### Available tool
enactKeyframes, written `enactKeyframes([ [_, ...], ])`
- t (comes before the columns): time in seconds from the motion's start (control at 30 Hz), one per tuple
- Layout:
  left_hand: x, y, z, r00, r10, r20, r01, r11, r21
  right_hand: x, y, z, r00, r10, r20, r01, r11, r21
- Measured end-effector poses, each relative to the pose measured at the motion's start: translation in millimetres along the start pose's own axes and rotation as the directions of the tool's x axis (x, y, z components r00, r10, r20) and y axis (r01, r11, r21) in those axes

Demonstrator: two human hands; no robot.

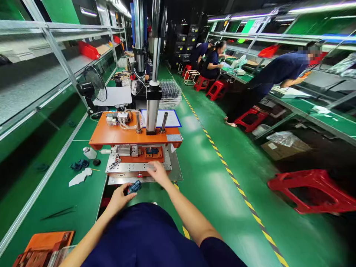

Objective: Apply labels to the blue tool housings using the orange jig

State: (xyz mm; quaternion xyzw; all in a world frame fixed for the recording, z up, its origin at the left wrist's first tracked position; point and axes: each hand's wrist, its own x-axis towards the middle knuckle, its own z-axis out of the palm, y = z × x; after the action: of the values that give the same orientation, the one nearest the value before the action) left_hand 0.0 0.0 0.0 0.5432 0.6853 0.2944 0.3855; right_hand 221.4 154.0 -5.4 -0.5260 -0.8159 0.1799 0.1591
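My left hand is closed around a small blue part, held just in front of the press. My right hand reaches onto the front edge of the press's metal base plate, fingers resting on it, holding nothing that I can see. The orange fixture on that plate carries a small blue piece and sits just beyond my right hand. Above it spans the orange press platform with its upright silver cylinder.
A white bottle, dark rag and white cloth lie left of the press; tweezers and an orange jig nearer me. A fan stands behind. Red stools and seated co-workers line the aisle at right.
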Motion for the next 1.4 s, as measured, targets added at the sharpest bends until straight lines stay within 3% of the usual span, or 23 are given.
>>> enactKeyframes([
  [0.1,6,9,-1.1,0.999,-0.028,-0.038,0.029,0.999,0.023,43,24,-14,1.0,0.024,0.002,-0.024,1.0,-0.006],
  [0.23,18,10,-4.8,0.997,-0.01,-0.079,0.014,0.999,0.049,89,44,-10,0.997,0.018,0.071,-0.017,1.0,-0.009],
  [0.43,49,16,-12.1,0.986,0.095,-0.134,-0.066,0.977,0.204,114,57,4,0.997,-0.043,0.07,0.036,0.995,0.098],
  [0.57,96,33,-7.5,0.983,0.147,-0.111,-0.111,0.954,0.277,84,63,6,0.998,-0.031,-0.057,0.043,0.974,0.222],
  [0.73,172,60,20.3,0.982,0.19,0.005,-0.177,0.904,0.389,-10,83,15,0.966,0.112,-0.233,-0.011,0.919,0.395],
  [0.87,217,74,46.9,0.983,0.162,0.087,-0.184,0.85,0.493,-75,111,21,0.919,0.281,-0.276,-0.109,0.855,0.507],
  [0.97,230,76,58.5,0.982,0.144,0.124,-0.189,0.814,0.55,-100,132,18,0.875,0.404,-0.267,-0.188,0.791,0.582],
  [1.1,226,73,68.0,0.975,0.155,0.158,-0.218,0.789,0.574,-102,154,15,0.808,0.553,-0.202,-0.29,0.673,0.681],
  [1.23,220,67,69.9,0.984,0.153,0.089,-0.176,0.812,0.556,-72,170,27,0.754,0.656,-0.025,-0.394,0.482,0.782],
  [1.33,210,50,42.1,0.988,0.089,-0.129,-0.01,0.857,0.515,-43,176,39,0.723,0.678,0.137,-0.455,0.317,0.832],
  [1.4,193,30,8.0,0.93,-0.01,-0.366,0.18,0.883,0.433,-32,176,44,0.713,0.665,0.222,-0.488,0.244,0.838],
])
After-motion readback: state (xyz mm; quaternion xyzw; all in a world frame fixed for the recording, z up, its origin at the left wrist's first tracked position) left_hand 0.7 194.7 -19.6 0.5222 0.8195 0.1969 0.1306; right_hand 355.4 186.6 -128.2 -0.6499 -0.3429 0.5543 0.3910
